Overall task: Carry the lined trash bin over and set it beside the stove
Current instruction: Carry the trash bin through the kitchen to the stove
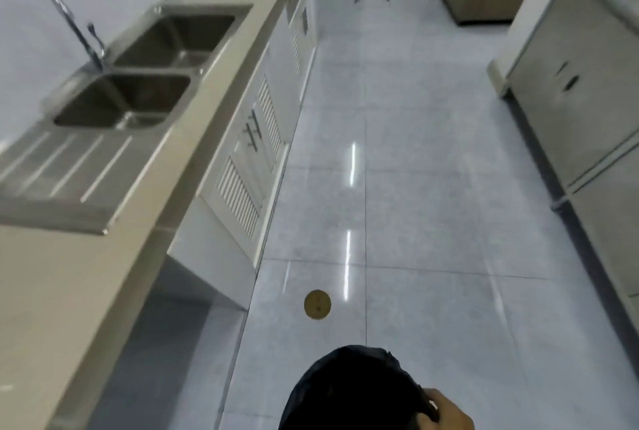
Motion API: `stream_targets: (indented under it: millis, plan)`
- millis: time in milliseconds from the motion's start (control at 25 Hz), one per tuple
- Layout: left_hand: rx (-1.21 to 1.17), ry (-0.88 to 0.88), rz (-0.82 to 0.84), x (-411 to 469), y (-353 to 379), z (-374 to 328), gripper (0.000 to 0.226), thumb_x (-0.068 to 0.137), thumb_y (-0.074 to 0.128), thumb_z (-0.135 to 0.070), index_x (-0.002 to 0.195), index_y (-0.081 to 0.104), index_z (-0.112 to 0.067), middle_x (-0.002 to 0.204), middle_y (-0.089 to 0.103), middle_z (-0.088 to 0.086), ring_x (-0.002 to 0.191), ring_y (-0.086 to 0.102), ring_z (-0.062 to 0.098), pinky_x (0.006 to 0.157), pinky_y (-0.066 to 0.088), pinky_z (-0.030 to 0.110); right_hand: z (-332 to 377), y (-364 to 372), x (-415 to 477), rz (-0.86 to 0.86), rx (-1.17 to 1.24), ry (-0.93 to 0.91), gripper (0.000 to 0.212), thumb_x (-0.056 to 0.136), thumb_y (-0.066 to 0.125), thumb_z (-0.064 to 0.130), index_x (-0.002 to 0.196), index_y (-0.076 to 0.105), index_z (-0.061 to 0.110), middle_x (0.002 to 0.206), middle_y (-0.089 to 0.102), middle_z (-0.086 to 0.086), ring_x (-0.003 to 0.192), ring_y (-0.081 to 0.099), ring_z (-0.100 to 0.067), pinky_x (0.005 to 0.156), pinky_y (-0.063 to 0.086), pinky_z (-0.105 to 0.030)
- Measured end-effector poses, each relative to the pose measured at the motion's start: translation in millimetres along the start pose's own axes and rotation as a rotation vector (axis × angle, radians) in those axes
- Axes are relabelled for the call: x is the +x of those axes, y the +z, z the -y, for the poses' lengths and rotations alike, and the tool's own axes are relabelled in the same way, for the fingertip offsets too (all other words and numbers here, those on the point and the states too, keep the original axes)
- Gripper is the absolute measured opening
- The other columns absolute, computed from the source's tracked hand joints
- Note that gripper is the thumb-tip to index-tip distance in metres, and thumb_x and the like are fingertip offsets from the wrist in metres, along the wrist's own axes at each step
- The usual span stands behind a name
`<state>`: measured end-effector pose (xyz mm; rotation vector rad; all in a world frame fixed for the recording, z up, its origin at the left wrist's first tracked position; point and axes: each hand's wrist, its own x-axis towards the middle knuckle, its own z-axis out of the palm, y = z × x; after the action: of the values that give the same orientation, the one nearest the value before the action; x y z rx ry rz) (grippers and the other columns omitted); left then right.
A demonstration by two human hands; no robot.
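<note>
Pale grey glossy tiled floor (415,160) stretches ahead of the hand as a wide open aisle. Ahead and to its left runs a long beige stone surface (62,291) over white louvred cabinets (249,167), carrying a stainless steel double-bowl sink (138,73); both bowls look bare. Steel cabinets (581,118) line the aisle's right edge. A trash bin lined with a black plastic bag (349,391) sits at the bottom edge, its rim gripped by the right hand (449,410), fingers curled closed. A round brass floor drain (317,304) lies just ahead.
</note>
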<state>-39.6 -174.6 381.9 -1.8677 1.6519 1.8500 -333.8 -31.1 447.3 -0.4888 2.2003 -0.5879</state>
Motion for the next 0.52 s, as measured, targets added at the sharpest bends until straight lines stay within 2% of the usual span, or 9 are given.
stream_targets:
  millis: [40, 80, 120, 160, 200, 280, 320, 520]
  plan:
    - [0.13, -0.029, -0.136, -23, -10, -49, 0.092, 0.077, 0.046, -0.084, 0.125, 0.06, -0.007, 0.128, 0.063, 0.022, 0.117, 0.059, 0.035, 0.106, 0.041, 0.04, 18, -21, -12, 0.01, -0.01, 0.016, 0.011, 0.084, 0.068, 0.019, 0.086, 0.074, 0.028, 0.077, 0.074, -0.002, 0.08, 0.069, -0.023, 0.079, 0.053, -0.029]
    - [0.219, -0.088, -0.134, -74, -7, -84, 0.088, 0.073, 0.046, -0.087, 0.12, 0.06, -0.014, 0.123, 0.066, 0.016, 0.108, 0.061, 0.031, 0.1, 0.045, 0.037, 33, -45, -23, 0.003, -0.021, 0.002, 0.012, 0.083, 0.066, 0.019, 0.088, 0.072, 0.027, 0.08, 0.074, -0.003, 0.082, 0.068, -0.025, 0.081, 0.053, -0.034]
    - [0.347, -0.067, -0.077, -112, 2, -125, 0.067, 0.082, 0.05, -0.077, 0.116, 0.058, -0.019, 0.12, 0.067, 0.012, 0.103, 0.063, 0.027, 0.095, 0.048, 0.033, 46, -70, -34, -0.01, -0.025, -0.037, 0.014, 0.082, 0.065, 0.017, 0.088, 0.07, 0.028, 0.081, 0.073, -0.002, 0.081, 0.068, -0.024, 0.079, 0.054, -0.036]
    - [0.349, -0.036, -0.102, -142, 1, -142, 0.044, 0.091, 0.052, -0.06, 0.112, 0.056, -0.021, 0.118, 0.067, 0.011, 0.1, 0.065, 0.027, 0.087, 0.052, 0.034, 57, -92, -42, -0.021, -0.026, -0.081, 0.015, 0.08, 0.063, 0.015, 0.087, 0.068, 0.027, 0.079, 0.072, 0.001, 0.078, 0.067, -0.022, 0.074, 0.053, -0.036]
    - [0.337, 0.006, -0.066, -155, 4, -168, 0.032, 0.096, 0.052, -0.048, 0.11, 0.054, -0.02, 0.113, 0.067, 0.011, 0.094, 0.068, 0.03, 0.075, 0.058, 0.037, 68, -110, -45, -0.04, -0.022, -0.119, 0.015, 0.08, 0.063, 0.013, 0.087, 0.067, 0.025, 0.078, 0.07, 0.002, 0.076, 0.066, -0.02, 0.069, 0.05, -0.035]
    - [0.264, 0.023, -0.071, -149, 3, -224, 0.028, 0.097, 0.052, -0.041, 0.11, 0.053, -0.016, 0.106, 0.062, 0.013, 0.077, 0.07, 0.033, 0.047, 0.059, 0.041, 86, -146, -33, -0.096, -0.008, -0.182, 0.012, 0.08, 0.064, 0.01, 0.087, 0.067, 0.018, 0.077, 0.069, -0.002, 0.075, 0.065, -0.024, 0.065, 0.043, -0.032]
    - [0.278, 0.049, -0.077, -142, 3, -244, 0.029, 0.097, 0.053, -0.04, 0.111, 0.053, -0.014, 0.106, 0.061, 0.014, 0.072, 0.069, 0.034, 0.04, 0.057, 0.042, 96, -162, -21, -0.132, 0.006, -0.195, 0.01, 0.081, 0.065, 0.009, 0.088, 0.068, 0.015, 0.078, 0.07, -0.006, 0.076, 0.065, -0.027, 0.066, 0.042, -0.03]
    - [0.299, 0.156, -0.149, -96, 25, -348, 0.033, 0.098, 0.053, -0.037, 0.115, 0.053, -0.009, 0.104, 0.059, 0.014, 0.071, 0.066, 0.037, 0.036, 0.055, 0.038, 150, -239, 51, -0.232, 0.032, -0.241, 0.016, 0.083, 0.065, 0.013, 0.097, 0.071, 0.011, 0.09, 0.073, -0.02, 0.088, 0.068, -0.037, 0.071, 0.046, -0.034]
